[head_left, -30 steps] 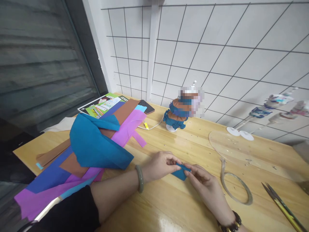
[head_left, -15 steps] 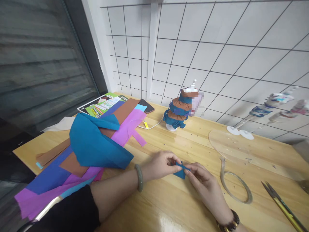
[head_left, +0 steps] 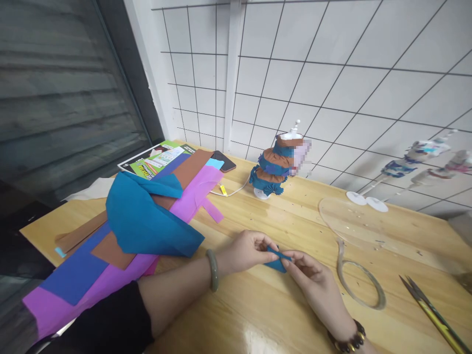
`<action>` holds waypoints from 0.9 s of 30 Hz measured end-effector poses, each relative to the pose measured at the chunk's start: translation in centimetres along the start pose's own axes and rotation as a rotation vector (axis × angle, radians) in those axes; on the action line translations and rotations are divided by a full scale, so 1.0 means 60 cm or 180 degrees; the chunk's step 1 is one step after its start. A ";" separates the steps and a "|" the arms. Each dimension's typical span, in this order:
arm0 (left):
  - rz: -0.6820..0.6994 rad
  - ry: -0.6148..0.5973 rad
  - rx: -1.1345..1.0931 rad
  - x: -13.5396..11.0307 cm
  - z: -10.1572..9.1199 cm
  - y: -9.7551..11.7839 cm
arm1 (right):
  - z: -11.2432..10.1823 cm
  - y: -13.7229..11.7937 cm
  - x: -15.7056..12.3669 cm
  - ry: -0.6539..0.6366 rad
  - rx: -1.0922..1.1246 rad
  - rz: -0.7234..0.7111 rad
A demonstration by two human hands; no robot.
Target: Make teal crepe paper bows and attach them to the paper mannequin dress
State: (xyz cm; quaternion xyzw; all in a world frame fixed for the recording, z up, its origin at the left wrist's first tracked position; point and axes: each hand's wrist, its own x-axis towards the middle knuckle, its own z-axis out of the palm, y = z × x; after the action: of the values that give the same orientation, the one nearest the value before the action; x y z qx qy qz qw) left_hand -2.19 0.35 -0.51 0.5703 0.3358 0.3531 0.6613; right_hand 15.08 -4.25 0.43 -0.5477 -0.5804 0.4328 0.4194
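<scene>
A small folded piece of teal crepe paper (head_left: 276,264) is held just above the wooden table, between both hands. My left hand (head_left: 250,250), with a jade bangle at the wrist, pinches its left end between thumb and fingers. My right hand (head_left: 309,273), with a dark beaded bracelet, pinches the right end. The fingertips cover part of the paper. Beyond the hands stands a little dress form (head_left: 273,164) wrapped in ruffled tiers of teal and brown paper.
Left lies a pile with a large teal sheet (head_left: 147,221) and purple paper (head_left: 195,191). A phone (head_left: 224,161) rests behind it. To the right are a tape ring (head_left: 363,287), pointed scissors (head_left: 429,307), a clear round sheet (head_left: 350,221) and white-based stands (head_left: 376,204).
The hands stay in nearly the same place, still pinching the teal piece, whose lower flap has shifted slightly to the right. The papers at the lower left have shifted a little near the sleeve.
</scene>
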 end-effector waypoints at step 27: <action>-0.0012 -0.0135 -0.0025 0.006 -0.009 -0.014 | -0.014 0.029 0.003 -0.0021 0.0753 0.0535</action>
State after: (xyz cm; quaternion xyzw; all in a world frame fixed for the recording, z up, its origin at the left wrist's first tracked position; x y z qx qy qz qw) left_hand -2.37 0.87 -1.46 0.5745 0.3214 0.3410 0.6711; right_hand 16.36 -3.98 -1.00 -0.5396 -0.4789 0.5336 0.4413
